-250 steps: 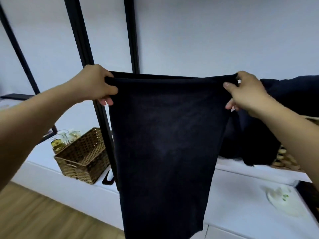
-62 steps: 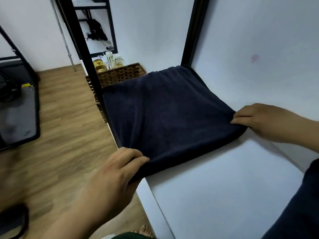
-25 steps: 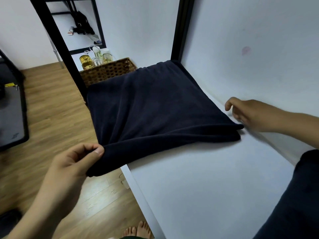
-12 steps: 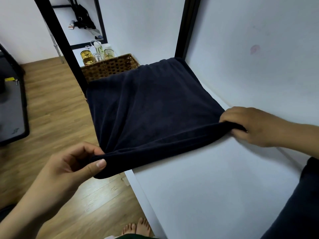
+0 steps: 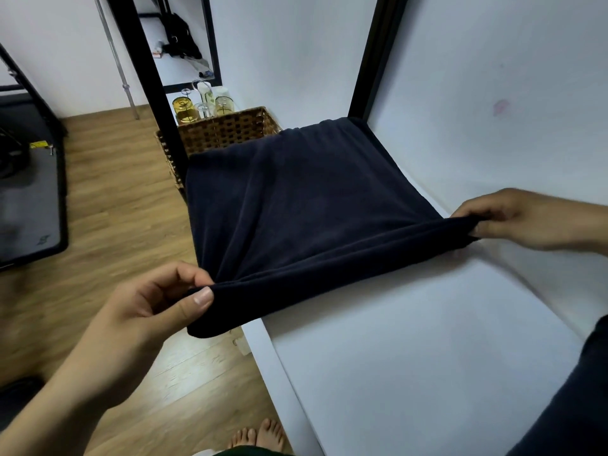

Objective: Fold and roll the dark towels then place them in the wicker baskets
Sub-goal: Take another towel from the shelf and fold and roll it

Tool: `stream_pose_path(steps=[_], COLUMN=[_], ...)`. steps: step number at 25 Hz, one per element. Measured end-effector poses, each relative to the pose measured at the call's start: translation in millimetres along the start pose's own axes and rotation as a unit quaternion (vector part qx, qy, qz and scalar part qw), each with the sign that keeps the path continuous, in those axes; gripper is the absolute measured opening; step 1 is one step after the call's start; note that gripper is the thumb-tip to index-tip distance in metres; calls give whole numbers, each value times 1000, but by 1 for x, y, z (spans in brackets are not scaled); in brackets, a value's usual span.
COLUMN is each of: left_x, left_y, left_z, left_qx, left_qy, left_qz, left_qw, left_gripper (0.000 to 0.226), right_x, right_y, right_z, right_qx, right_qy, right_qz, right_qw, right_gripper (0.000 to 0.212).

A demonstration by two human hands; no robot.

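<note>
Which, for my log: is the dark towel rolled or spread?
Mostly spread. The dark towel lies flat; only its near edge is rolled, pinched by the left hand and right hand.

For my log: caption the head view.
Left hand and right hand pinch the dark towel along its near edge on the shelf.

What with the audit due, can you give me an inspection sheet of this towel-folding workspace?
surface: white shelf, towel spread across its far part.
job's things: dark towel, near edge lifted; wicker basket behind it.
clutter: glass jars beyond the basket.
grippers: left hand pinches the towel's near left corner; right hand grips its right corner.
cables: nothing seen.
surroundings: wood floor, black frame post, white wall.
</note>
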State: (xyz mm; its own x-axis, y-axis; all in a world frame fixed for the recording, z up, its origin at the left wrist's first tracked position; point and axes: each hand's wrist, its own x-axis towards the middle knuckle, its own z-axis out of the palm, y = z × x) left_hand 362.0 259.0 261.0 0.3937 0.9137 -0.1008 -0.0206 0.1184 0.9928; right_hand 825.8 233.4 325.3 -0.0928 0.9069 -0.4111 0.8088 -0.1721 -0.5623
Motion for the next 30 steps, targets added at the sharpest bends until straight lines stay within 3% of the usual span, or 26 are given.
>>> stream_pose_path(steps=[2,6,8,10,11,14,16,18,19,21,23,27,30], left_x=[2,6,12,18,20,22,21,18,16,11,8,-2,-6], left_y=[4,2,2,4,6,10,8,7,7,-1,-4,-5,-15], left_z=[2,14,16,16,17,26,31,42,49,60,68,88,110], left_qx=[-32,-1,11,19,22,121,315,505,567,637,681,733,751], left_qy=[-1,21,51,83,92,126,161,188,176,116,47,15,19], left_qz=[-18,-67,-97,-113,-121,-125,-58,70,136,279,330,259,202], left_qw=[999,998,994,990,988,977,933,839,793,709,652,628,629], left_gripper=[65,77,81,81,73,15,18,8,4,23,30,34,50], right_x=[1,18,28,38,42,48,49,49,49,49,48,41,27], right_y=[-6,-16,-16,-13,-12,-9,-9,-11,-12,-17,-19,4,24], right_z=[-17,-18,-6,2,5,13,18,22,24,31,38,54,50], right_qx=[7,-114,-102,-89,-90,-59,-22,-49,-87,-197,-276,-275,-285], right_qy=[-36,-93,-83,-32,-7,88,144,178,196,241,268,257,230], right_qz=[29,101,134,158,169,198,220,219,206,164,99,-47,-91], right_qw=[999,984,982,983,982,974,964,958,955,936,918,925,926], right_gripper=[44,51,48,32,25,12,6,11,14,22,24,34,36])
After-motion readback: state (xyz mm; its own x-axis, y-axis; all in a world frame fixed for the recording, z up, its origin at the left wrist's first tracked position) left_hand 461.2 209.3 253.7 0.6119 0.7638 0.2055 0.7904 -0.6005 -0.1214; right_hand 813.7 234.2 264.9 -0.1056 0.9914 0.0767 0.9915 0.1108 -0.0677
